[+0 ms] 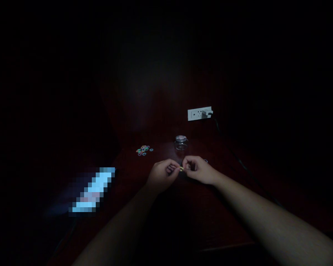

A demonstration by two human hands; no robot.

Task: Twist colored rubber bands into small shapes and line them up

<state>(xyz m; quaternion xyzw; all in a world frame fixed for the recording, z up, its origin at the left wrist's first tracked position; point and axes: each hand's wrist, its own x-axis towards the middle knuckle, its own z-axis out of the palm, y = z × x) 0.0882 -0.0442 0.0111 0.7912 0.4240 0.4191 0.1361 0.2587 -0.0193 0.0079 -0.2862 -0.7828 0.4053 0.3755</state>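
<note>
Between my two hands is a small yellow band, pinched at its left end by my left hand and at its right end by my right hand. Just beyond them stands a clear glass jar with a lid on. A pile of small coloured bands lies on the dark red table, left of the jar. Another light band shows partly behind my right hand.
A white wall socket with a plug in it is on the wall behind the jar. Its dark cable runs down the right side. At the left is a bright, pixelated screen. The surroundings are very dark.
</note>
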